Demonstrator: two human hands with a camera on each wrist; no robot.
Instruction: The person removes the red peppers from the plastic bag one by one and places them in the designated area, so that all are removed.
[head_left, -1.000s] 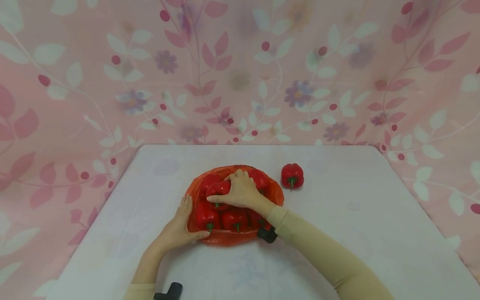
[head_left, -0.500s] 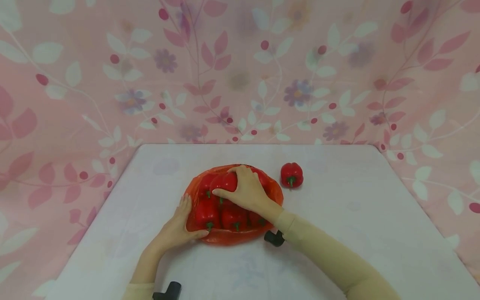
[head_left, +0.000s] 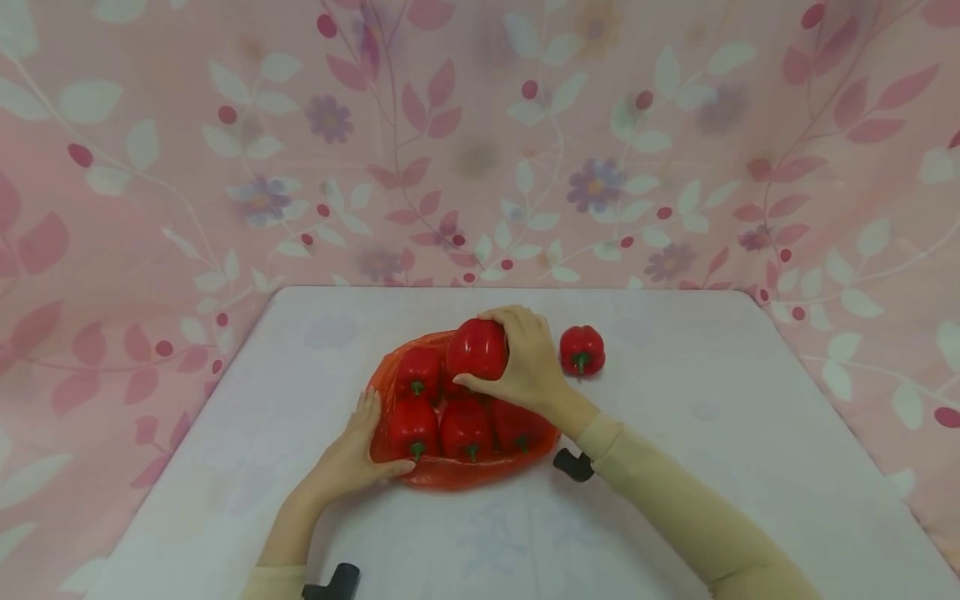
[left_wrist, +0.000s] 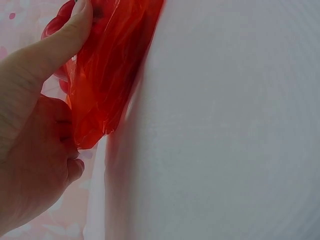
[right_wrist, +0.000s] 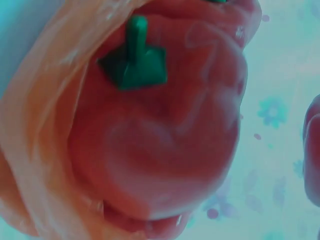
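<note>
A red plastic bag [head_left: 453,477] lies wide open mid-table with several red bell peppers [head_left: 413,425] inside, their green stems toward the front. My right hand [head_left: 528,358] holds one red bell pepper [head_left: 477,348] over the back part of the bag, thumb on the near side and fingers over the far side. My left hand [head_left: 351,450] grips the bag's left side, its thumb at the front rim and its fingers along the outer wall. In the left wrist view the bag [left_wrist: 107,75] hangs between thumb and fingers. A pepper [right_wrist: 160,120] fills the right wrist view beside the bag's edge.
One more red bell pepper [head_left: 582,348] sits on the white-covered table [head_left: 675,400], right of the bag. A pink floral cloth [head_left: 480,158] hangs behind the table's back edge. Dark wrist-camera mounts [head_left: 573,464] stick out by both wrists.
My right hand has moved right and up with the pepper in its grip, from the bag's left part to its back, uncovering the peppers below. The left hand stays at the bag's side.
</note>
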